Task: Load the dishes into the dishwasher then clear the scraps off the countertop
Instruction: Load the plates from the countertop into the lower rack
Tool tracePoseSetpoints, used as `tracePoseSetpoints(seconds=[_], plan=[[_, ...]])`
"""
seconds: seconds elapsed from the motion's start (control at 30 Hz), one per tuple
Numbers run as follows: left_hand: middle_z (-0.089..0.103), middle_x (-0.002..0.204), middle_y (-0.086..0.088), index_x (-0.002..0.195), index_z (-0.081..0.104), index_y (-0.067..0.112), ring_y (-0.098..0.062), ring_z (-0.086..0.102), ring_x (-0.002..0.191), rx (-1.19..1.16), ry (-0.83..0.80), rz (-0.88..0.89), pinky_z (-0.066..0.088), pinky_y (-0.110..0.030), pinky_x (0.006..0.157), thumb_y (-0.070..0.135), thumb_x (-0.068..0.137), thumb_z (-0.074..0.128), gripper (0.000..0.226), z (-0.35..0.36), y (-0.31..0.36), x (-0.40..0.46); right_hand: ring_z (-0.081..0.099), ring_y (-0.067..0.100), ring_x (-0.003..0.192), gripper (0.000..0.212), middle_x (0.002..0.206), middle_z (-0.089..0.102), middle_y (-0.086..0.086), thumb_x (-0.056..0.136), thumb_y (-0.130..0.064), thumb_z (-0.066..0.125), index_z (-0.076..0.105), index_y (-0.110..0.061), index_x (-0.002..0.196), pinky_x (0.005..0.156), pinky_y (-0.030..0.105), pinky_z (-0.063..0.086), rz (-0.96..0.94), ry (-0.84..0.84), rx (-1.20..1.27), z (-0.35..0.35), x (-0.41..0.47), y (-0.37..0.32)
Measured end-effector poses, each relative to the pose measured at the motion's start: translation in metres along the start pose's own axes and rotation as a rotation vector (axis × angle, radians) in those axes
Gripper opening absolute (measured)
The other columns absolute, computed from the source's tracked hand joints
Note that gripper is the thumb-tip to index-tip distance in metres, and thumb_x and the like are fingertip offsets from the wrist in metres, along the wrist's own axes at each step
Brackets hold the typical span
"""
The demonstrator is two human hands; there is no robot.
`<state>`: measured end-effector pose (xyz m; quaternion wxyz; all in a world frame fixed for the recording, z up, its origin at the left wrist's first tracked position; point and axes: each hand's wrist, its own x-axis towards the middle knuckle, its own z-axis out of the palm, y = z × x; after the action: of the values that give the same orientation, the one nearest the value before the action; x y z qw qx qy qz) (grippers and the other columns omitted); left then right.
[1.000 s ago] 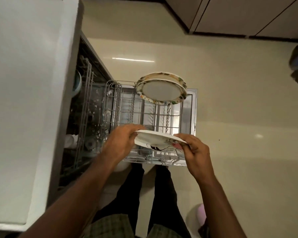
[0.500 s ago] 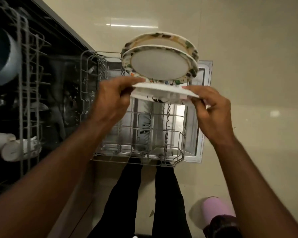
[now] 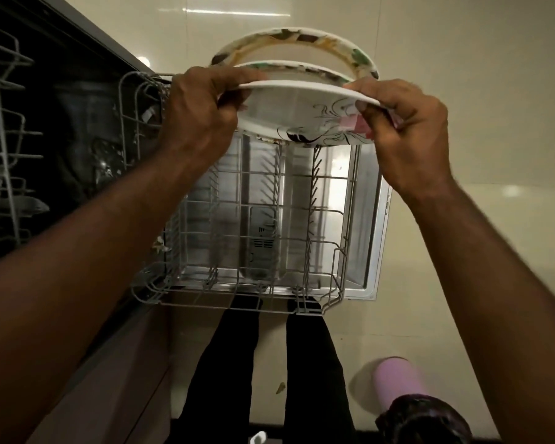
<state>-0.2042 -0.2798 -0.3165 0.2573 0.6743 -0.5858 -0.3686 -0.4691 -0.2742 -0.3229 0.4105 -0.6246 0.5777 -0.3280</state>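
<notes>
A white plate (image 3: 298, 113) with a black line drawing and pink patches is held on edge over the far end of the pulled-out lower rack (image 3: 257, 238). My left hand (image 3: 199, 113) grips its left rim and my right hand (image 3: 407, 129) pinches its right rim. Just behind it two plates with patterned rims (image 3: 302, 49) stand upright in the rack's far tines. The held plate sits close against the nearer of them; whether it rests in the tines is hidden.
The open dishwasher door (image 3: 370, 219) lies under the rack. The dark tub with the upper rack (image 3: 4, 149) is at the left. My legs stand at the rack's near edge. A pink bin (image 3: 398, 386) with a dark liner is on the floor, lower right.
The view has moved closer to the rack. Both hands carried the white plate farther away, up against the two standing plates, and tipped it more upright.
</notes>
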Motion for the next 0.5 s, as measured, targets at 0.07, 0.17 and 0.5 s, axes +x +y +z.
tracePoseSetpoints(seconds=[0.07, 0.17, 0.5], plan=[[0.073, 0.118, 0.010, 0.125, 0.074, 0.024, -0.004, 0.070, 0.107, -0.028, -0.003, -0.006, 0.059, -0.020, 0.090, 0.016, 0.100, 0.064, 0.028, 0.005, -0.007, 0.005, 0.067, -0.006, 0.104, 0.027, 0.117, 0.071, 0.005, 0.103, -0.001, 0.061, 0.073, -0.002, 0.128, 0.081, 0.013, 0.056, 0.022, -0.004, 0.005, 0.003, 0.004, 0.006], [0.072, 0.118, 0.010, 0.125, 0.073, 0.026, -0.007, 0.069, 0.110, -0.034, -0.022, -0.025, 0.060, -0.025, 0.092, 0.017, 0.101, 0.063, 0.028, 0.013, -0.019, 0.009, 0.068, -0.006, 0.101, 0.028, 0.115, 0.071, 0.004, 0.103, -0.001, 0.061, 0.073, -0.003, 0.128, 0.079, 0.012, 0.056, 0.052, -0.021, -0.004, 0.009, 0.005, 0.016], [0.075, 0.123, 0.004, 0.126, 0.076, 0.021, -0.010, 0.067, 0.114, 0.005, -0.057, -0.132, 0.053, -0.016, 0.099, 0.013, 0.100, 0.064, 0.029, 0.023, -0.044, 0.009, 0.075, 0.001, 0.100, 0.033, 0.124, 0.074, 0.009, 0.102, 0.006, 0.057, 0.076, -0.008, 0.125, 0.087, 0.022, 0.061, 0.213, -0.091, -0.007, 0.031, 0.005, 0.037]])
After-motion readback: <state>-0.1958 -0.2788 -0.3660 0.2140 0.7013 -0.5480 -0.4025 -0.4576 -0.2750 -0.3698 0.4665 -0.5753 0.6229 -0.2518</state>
